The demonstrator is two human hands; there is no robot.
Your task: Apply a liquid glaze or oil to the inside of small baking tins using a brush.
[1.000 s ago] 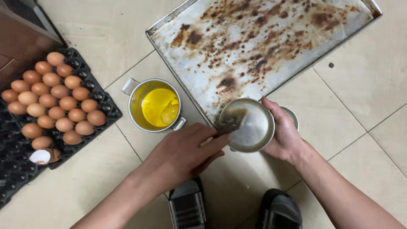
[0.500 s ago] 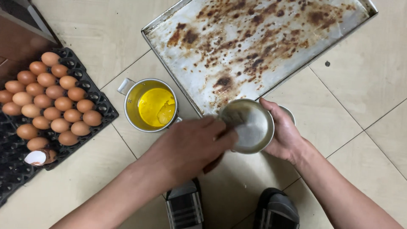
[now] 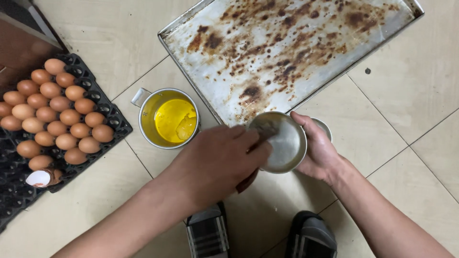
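We noted the small metal bowl (image 3: 282,143) at centre frame, held tilted above the tiled floor (image 3: 406,95), just below the near edge of the big scorched baking tray (image 3: 296,52) that filled the upper right. The right hand (image 3: 319,153) cupped the bowl from its right side, fingers wrapped under the rim and thumb over the top edge; a second small metal dish (image 3: 325,126) showed partly behind that hand. The left hand (image 3: 215,162) came in from lower left, fingers closed on something dark, perhaps a small brush (image 3: 265,129), whose tip pressed inside the bowl; we could not tell exactly what it was. We judged the bowl light, stiff and thin-walled, with a smooth, likely greasy surface that could slip, so the rim pinch with support beneath seemed the sound hold. Left of centre stood a metal mug (image 3: 167,119) with a side handle, holding yellow liquid, seemingly beaten egg or oil; it stood apart from both hands. At far left lay a black egg tray (image 3: 114,119) packed with brown eggs (image 3: 57,114), fragile, with a broken eggshell (image 3: 40,177) at its lower edge. Two sandalled feet (image 3: 258,236) showed at the bottom of the frame.
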